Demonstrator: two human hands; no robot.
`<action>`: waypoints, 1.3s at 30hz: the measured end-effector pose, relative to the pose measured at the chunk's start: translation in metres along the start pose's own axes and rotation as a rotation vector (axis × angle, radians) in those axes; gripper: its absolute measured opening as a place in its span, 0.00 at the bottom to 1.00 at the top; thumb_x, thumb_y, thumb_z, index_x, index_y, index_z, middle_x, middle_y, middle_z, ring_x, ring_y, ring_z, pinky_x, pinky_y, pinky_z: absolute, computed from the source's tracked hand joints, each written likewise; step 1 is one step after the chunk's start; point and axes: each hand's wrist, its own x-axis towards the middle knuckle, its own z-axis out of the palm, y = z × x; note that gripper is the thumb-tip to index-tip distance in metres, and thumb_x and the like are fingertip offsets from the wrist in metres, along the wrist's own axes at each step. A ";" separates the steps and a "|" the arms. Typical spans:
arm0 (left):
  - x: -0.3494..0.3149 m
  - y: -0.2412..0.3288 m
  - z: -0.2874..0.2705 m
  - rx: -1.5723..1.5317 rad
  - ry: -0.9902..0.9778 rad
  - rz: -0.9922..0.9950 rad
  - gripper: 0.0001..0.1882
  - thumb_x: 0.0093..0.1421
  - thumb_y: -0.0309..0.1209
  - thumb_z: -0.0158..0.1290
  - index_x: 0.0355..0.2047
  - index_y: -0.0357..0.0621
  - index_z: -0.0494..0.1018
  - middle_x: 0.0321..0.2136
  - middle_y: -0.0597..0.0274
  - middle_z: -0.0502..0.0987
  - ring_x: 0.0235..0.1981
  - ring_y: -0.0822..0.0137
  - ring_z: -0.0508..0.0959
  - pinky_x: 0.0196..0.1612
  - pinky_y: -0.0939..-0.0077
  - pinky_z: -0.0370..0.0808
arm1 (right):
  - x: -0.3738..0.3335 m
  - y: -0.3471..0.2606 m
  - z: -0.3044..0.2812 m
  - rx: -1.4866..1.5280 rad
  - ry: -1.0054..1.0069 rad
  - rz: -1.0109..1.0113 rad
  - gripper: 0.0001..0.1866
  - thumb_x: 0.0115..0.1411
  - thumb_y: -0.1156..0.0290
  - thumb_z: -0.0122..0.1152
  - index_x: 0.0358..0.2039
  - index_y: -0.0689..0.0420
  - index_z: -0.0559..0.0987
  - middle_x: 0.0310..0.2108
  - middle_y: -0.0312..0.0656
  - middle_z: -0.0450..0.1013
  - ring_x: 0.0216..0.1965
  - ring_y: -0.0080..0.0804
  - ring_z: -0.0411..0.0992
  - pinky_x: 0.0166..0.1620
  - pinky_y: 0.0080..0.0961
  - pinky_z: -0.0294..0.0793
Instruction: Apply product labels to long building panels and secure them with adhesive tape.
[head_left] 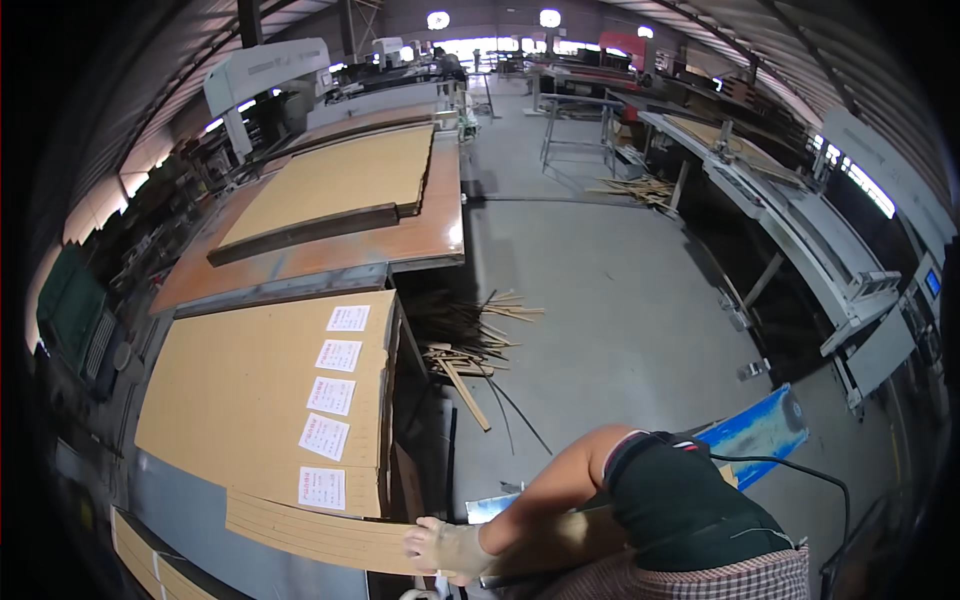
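My right hand [444, 549], in a pale glove, reaches in with its elbow bent outward. Its fingers curl over a bundle of long tan board strips [315, 535], and the thumb side is partly hidden. The strips lie along the near edge of a large tan board stack [250, 395] bearing several white printed labels [322, 488]. Beneath my forearm runs more brown board [568, 540]. At the lower edge a small pale patch [420, 595] looks like my left hand's glove; its fingers are cut off by the frame.
More strips [150, 560] lie at lower left beside a grey metal surface [205, 510]. Behind stands a table with another board stack [335, 180]. Loose offcuts [465, 370] litter the floor. A blue panel [757, 435] and black cable [815, 470] are at right, before a long machine [800, 240].
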 end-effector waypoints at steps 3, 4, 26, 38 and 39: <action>-0.011 0.066 0.056 0.602 -0.119 0.324 0.18 0.69 0.37 0.44 0.52 0.40 0.73 0.39 0.57 0.80 0.28 0.67 0.78 0.28 0.74 0.76 | 0.031 0.002 -0.042 0.344 -0.335 0.060 0.35 0.36 0.55 0.71 0.46 0.56 0.74 0.50 0.48 0.67 0.60 0.46 0.59 0.58 0.40 0.63; 0.024 0.038 0.059 0.398 0.093 0.294 0.13 0.57 0.19 0.54 0.43 0.31 0.78 0.31 0.63 0.80 0.32 0.71 0.79 0.34 0.74 0.75 | 0.043 0.014 -0.051 0.838 -0.365 0.092 0.44 0.39 0.49 0.72 0.54 0.62 0.71 0.52 0.49 0.66 0.61 0.49 0.58 0.57 0.38 0.66; -0.030 -0.064 0.038 0.749 -0.070 0.399 0.20 0.67 0.45 0.49 0.33 0.37 0.74 0.30 0.59 0.78 0.23 0.69 0.77 0.25 0.74 0.73 | 0.039 0.052 -0.084 -0.071 -1.205 0.078 0.15 0.52 0.67 0.55 0.36 0.60 0.83 0.35 0.52 0.79 0.39 0.53 0.78 0.42 0.45 0.76; -0.026 0.029 0.069 0.130 -0.140 0.218 0.10 0.63 0.32 0.53 0.26 0.44 0.68 0.23 0.61 0.73 0.24 0.70 0.74 0.29 0.78 0.72 | 0.029 -0.015 -0.098 0.686 -0.890 0.222 0.17 0.62 0.62 0.54 0.48 0.55 0.79 0.44 0.47 0.78 0.44 0.45 0.76 0.50 0.33 0.71; -0.029 0.025 0.062 0.131 -0.132 0.221 0.10 0.63 0.32 0.53 0.26 0.44 0.68 0.23 0.61 0.73 0.24 0.70 0.74 0.29 0.78 0.72 | 0.046 -0.002 -0.114 0.686 -0.894 0.213 0.17 0.62 0.62 0.54 0.48 0.55 0.79 0.44 0.47 0.78 0.44 0.45 0.76 0.50 0.33 0.71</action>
